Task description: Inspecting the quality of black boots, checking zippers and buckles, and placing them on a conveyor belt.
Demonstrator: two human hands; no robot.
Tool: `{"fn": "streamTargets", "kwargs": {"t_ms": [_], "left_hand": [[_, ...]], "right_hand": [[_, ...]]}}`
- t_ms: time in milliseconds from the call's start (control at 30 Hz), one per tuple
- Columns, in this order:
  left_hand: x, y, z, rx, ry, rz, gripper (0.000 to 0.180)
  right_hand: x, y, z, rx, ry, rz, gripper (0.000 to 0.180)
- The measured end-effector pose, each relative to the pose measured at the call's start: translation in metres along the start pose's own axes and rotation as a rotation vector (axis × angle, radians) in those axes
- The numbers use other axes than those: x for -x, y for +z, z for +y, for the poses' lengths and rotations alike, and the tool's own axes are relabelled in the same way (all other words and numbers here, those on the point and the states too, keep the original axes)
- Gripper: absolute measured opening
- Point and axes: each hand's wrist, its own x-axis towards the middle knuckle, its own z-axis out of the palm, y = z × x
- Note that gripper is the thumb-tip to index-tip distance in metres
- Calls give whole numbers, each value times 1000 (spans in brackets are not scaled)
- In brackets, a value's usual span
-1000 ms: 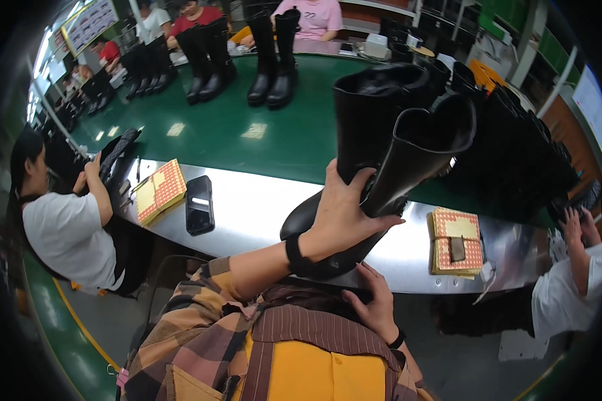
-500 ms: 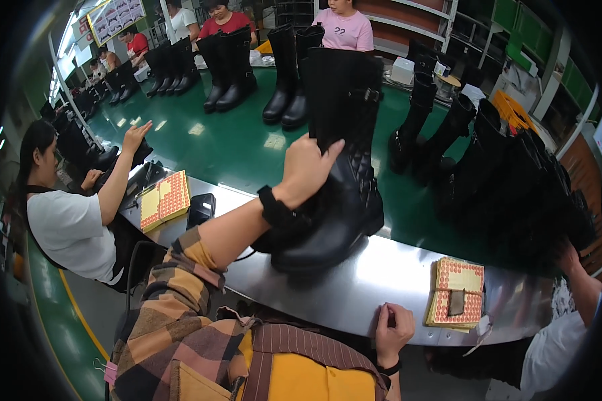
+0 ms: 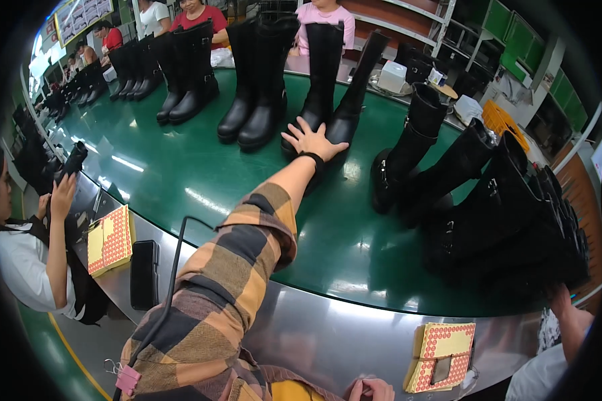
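change: black boot pair (image 3: pixel 324 73), up in the left hand (image 3: pixel 312 142) 0.5 s ago, now stands on the green surface (image 3: pixel 187 164) between 12 and 1 o'clock, beside other boots (image 3: pixel 261 87) at 11. reads as set down, no longer carried. left fingers splayed wide over the boot feet, seem to touch, gripping nothing. right hand (image 3: pixel 371 389) at 5 o'clock, cut by frame, fingers curled; can't tell if holding anything. labels: card stack (image 3: pixel 110 240) at 9 and another stack (image 3: pixel 448 342) at 5 have red marks, too small to read; wall chart (image 3: pixel 83 18) at 10 same. no brand visible on boots.
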Motion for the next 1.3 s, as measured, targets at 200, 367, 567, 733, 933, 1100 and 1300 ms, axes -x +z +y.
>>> {"fn": "streamTargets", "kwargs": {"t_ms": [200,367,567,733,933,1100,1300], "left_hand": [[-1,33,-25,-125,67,-15,88],[53,2,-40,-162,128,-292,97],[175,-54,-52,150,272,-383,74],[328,-131,-90,682,737,-733,41],[460,-191,-155,600,812,-1489,32],[516,-161,-251,540,168,-1633,29],[541,-122,-391,711,-427,-1330,30]], "right_hand": [[0,-2,-2,9,19,-63,20],[7,-5,-2,12,38,-119,30],[22,1,10,36,47,-32,9],[27,-1,10,2,55,1,8],[36,-12,2,-130,-86,67,7],[120,-29,16,-575,-65,-410,11],[230,-13,117,-396,690,-615,41]]}}
